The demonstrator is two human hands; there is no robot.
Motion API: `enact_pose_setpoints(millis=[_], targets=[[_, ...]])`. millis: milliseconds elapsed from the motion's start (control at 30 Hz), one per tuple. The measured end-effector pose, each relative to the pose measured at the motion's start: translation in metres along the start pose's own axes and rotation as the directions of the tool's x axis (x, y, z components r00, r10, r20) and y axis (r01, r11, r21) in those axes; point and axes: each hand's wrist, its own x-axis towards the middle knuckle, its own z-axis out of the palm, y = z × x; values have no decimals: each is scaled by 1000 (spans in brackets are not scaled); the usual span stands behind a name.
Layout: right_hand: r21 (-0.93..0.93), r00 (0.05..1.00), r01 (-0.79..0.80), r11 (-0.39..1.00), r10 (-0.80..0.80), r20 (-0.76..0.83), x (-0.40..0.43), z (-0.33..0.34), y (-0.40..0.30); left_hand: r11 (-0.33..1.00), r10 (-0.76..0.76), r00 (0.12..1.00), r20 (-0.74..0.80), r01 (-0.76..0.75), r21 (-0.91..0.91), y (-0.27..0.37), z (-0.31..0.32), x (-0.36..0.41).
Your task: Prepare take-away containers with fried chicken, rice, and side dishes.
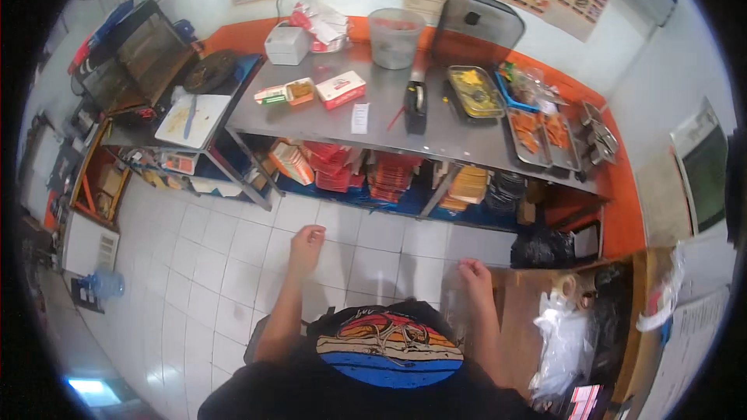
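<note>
My left hand (308,243) hangs over the tiled floor in front of the steel table (274,122), fingers loosely curled and nothing visible in them. My right hand (477,275) is near the wooden cabinet (519,315), also without anything visible in it. On the table before me, an opened food box (269,95) has browned food (300,90) inside. Beside it stands a closed red and white carton (341,90). A printed paper slip (360,118) lies at the front edge, left of a black tape dispenser (415,108).
A translucent bucket (395,41), white label printer (286,45), yellow-stained food container (475,92) and metal trays (528,137) of orange food stand on the table. Folded cartons (394,178) fill the shelf below. At left, a knife (191,118) rests on a white cutting board (207,122).
</note>
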Motion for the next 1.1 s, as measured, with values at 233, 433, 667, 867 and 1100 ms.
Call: enact_pose_setpoints(millis=[233,433,667,867,1100], targets=[[-103,968,-21,994,46,245,173,95,-22,995,-13,979,204,-8,104,-39,-23,82],[-266,801,283,922,-75,594,326,262,-57,985,-64,997,39,57,162,-20,-64,208],[-3,396,799,601,-524,754,408,571,-122,951,-47,989,-140,87,296,-55,-134,317],[-410,521,849,332,-650,553,478,763,-85,856,145,988,-51,-99,508,-118,-221,472],[-376,573,810,450,-474,669,482,746,-59,622,423,833,356,-553,554,-112,-250,616]])
